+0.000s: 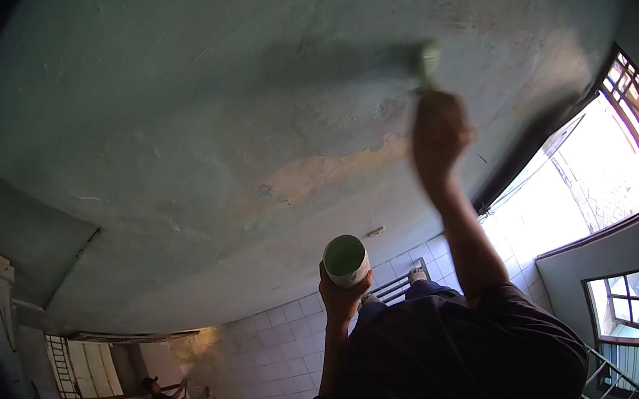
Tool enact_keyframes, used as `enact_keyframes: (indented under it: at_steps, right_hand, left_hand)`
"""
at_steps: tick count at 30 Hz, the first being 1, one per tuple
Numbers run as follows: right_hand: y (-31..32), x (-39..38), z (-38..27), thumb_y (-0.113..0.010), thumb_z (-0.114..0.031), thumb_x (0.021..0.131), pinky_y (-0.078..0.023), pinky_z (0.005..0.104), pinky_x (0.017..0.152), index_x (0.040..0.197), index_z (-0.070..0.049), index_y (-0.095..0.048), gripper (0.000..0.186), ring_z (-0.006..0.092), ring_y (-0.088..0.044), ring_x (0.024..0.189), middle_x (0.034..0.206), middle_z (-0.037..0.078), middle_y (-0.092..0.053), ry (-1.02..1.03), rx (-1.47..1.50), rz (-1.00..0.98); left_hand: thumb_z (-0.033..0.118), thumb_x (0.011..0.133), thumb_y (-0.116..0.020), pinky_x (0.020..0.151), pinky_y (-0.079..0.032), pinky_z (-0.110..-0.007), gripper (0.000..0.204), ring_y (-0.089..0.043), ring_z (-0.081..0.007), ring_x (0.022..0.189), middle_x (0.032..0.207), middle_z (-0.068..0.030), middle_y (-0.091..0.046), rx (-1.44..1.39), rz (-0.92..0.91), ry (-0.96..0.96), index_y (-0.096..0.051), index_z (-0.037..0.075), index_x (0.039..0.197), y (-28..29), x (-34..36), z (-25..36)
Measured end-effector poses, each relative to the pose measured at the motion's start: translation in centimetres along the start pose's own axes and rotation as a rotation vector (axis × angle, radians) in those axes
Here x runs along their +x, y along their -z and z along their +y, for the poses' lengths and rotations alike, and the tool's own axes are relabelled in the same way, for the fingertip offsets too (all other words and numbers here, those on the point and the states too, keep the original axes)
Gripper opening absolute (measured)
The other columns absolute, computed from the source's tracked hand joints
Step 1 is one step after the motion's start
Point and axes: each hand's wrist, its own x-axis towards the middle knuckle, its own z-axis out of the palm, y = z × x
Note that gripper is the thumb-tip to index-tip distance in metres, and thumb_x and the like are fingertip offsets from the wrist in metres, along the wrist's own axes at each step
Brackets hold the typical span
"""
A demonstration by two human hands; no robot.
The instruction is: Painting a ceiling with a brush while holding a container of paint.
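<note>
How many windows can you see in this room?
2. A large bright window is at the upper right, beside the raised right hand with the brush. A smaller paned window sits below it at the right edge. Others may lie out of view.

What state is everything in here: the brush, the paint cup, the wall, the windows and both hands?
Paintbrush: raised against the wall, blurred.
Cup: upright, open, green paint inside.
Wall: green, with a bare peeling patch.
Window: bright with daylight.
Right hand: closed on the paintbrush.
Left hand: gripping the cup from below.
</note>
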Motion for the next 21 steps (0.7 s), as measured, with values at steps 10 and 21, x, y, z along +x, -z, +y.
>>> enact_keyframes:
  at_steps: [10,21]
  right_hand:
    - [-0.9,0.8,-8.3,-0.076,0.007,0.088,-0.059,0.0313,0.072,0.101,-0.003,-0.078,0.016,0.0203,-0.074,0.084,0.096,0.010,-0.075,-0.063,0.497,-0.451]
    - [-0.3,4.4,-1.4,-0.074,0.007,0.090,-0.059,0.0317,0.070,0.095,-0.002,-0.077,0.011,0.0163,-0.072,0.083,0.092,0.008,-0.075,-0.014,0.010,-0.008]
  left_hand:
    - [0.023,0.068,-0.098,0.092,-0.059,-0.040,0.075,-0.074,-0.0256,0.103,0.115,-0.0130,-0.073,-0.041,-0.014,0.004,-0.057,0.005,0.129,-0.4,1.3,-0.1]
    - [0.022,0.069,-0.098,0.092,-0.060,-0.040,0.077,-0.074,-0.0257,0.105,0.117,-0.0132,-0.073,-0.003,0.001,0.009,-0.057,0.005,0.132,0.5,-0.1,0.0]
